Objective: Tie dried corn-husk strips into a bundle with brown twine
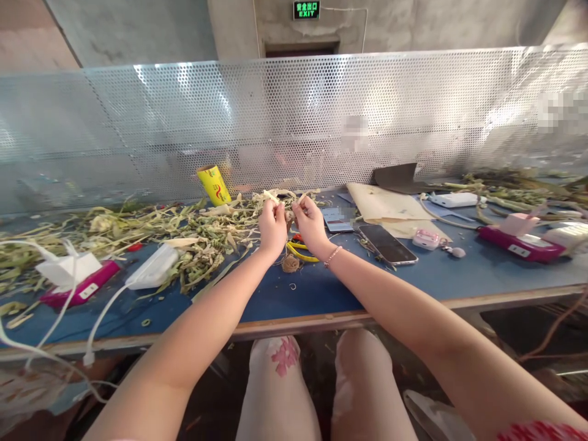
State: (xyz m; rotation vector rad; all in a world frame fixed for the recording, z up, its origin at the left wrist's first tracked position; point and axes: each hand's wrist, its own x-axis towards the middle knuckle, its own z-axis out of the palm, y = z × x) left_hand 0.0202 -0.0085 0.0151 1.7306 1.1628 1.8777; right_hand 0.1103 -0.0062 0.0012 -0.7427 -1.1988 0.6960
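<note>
Over the middle of the blue table (pixel 321 288), my left hand (pixel 272 228) and my right hand (pixel 310 225) are raised close together. Both pinch a small pale piece of plant husk (pixel 288 214) held between them. A thin pale strip sticks up from my left fingers. Yellow-handled scissors (pixel 301 251) lie on the table just under my hands, with a small brownish tuft of fibre (pixel 290 264) beside them. A bracelet circles my right wrist.
A heap of green and pale plant scraps (pixel 151 233) covers the table's left. A yellow roll (pixel 214 184), two phones (pixel 388 244), papers, white power banks with cables and pink devices lie around. A perforated metal screen (pixel 294 122) closes the far side.
</note>
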